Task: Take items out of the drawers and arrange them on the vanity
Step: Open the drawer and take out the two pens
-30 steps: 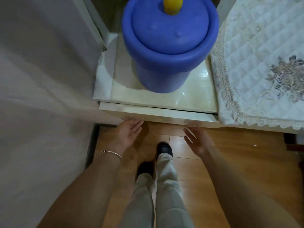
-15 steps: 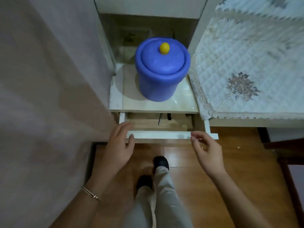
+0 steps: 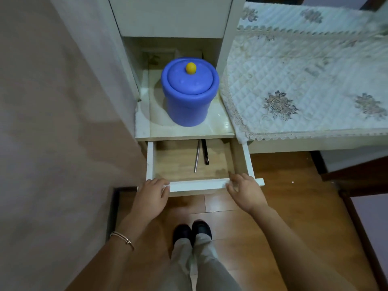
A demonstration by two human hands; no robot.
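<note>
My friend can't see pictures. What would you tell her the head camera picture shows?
Two hands, the left hand and the right hand, grip the front edge of an open wooden drawer. Inside lie a silver pen and a black pen, side by side. Above, a blue lidded bin with a yellow knob stands on the vanity shelf.

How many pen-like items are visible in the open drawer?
2. A silver one lies left of a black one, side by side near the drawer middle. The drawer's back part is hidden under the vanity top, so more may exist.

A home bedroom: quilted lace-edged cover (image 3: 294,80), wooden floor (image 3: 283,196), vanity drawer (image 3: 195,184).
</note>
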